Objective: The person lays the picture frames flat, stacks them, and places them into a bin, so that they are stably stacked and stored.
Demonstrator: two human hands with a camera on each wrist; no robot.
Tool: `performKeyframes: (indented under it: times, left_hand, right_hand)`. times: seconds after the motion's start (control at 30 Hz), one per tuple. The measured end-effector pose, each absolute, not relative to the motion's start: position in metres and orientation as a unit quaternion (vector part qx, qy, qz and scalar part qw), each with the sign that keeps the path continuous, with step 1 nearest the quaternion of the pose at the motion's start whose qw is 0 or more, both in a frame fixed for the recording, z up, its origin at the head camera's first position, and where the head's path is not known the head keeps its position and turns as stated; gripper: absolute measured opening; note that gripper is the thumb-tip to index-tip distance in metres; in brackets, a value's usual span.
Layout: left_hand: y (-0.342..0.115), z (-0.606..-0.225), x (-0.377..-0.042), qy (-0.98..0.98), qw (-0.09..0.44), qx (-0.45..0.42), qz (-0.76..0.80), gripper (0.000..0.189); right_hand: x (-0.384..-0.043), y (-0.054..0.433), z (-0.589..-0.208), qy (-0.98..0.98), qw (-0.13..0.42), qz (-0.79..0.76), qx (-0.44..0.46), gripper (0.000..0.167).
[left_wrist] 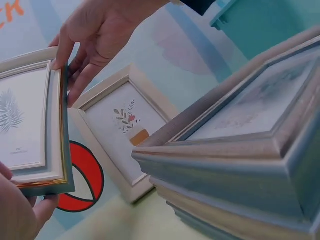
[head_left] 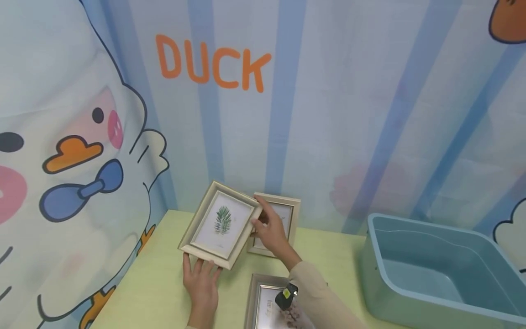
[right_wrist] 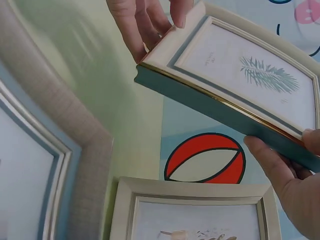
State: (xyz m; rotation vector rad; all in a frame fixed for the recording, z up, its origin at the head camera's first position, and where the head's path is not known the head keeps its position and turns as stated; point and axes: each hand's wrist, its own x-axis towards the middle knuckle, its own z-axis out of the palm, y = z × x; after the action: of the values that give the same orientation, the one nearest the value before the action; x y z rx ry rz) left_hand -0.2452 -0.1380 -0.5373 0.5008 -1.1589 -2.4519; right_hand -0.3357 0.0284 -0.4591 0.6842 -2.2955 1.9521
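Both hands hold a cream picture frame [head_left: 222,225] with a green leaf print, tilted and raised over the table. My left hand [head_left: 201,290] grips its lower edge, with the thumb on the front and fingers behind in the right wrist view. On its right edge, my right hand [head_left: 272,230] pinches the frame between thumb and fingers. Behind that hand, partly hidden, a second cream frame [left_wrist: 102,135] with a plant print leans upright by the backdrop. A larger frame [head_left: 273,301] with a blossom print lies nearer, on top of a stack seen in the left wrist view.
A blue-green plastic tub [head_left: 411,292] stands on the right of the pale yellow-green table [head_left: 152,274]. A striped backdrop [head_left: 341,114] with duck drawings rises behind the table and along the left. The right forearm, with a wrist camera [head_left: 286,296], passes over the blossom frame.
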Motion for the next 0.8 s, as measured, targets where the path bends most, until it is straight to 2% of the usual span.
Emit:
performKeyframes:
  times: [0.3,0.53,0.63,0.8]
  left_hand:
    - [-0.134,-0.530,-0.237,-0.492,0.233,0.160,-0.824,0.102]
    - [-0.143,-0.524,-0.229,-0.549,0.246,0.082,-0.794,0.099]
    - [-0.149,-0.520,-0.225,-0.578,0.226,0.063,-0.781,0.096]
    - [-0.156,-0.512,-0.217,-0.620,0.162,0.067,-0.765,0.098]
  right_hand:
    - [-0.327,0.035,-0.462,-0.686,-0.001,0.702,0.192,0.064]
    - [-0.315,0.057,-0.463,-0.640,-0.026,0.748,0.171,0.064]
    - [-0.309,0.067,-0.465,-0.650,-0.012,0.746,0.141,0.059]
    - [-0.298,0.077,-0.470,-0.689,0.008,0.719,0.097,0.054]
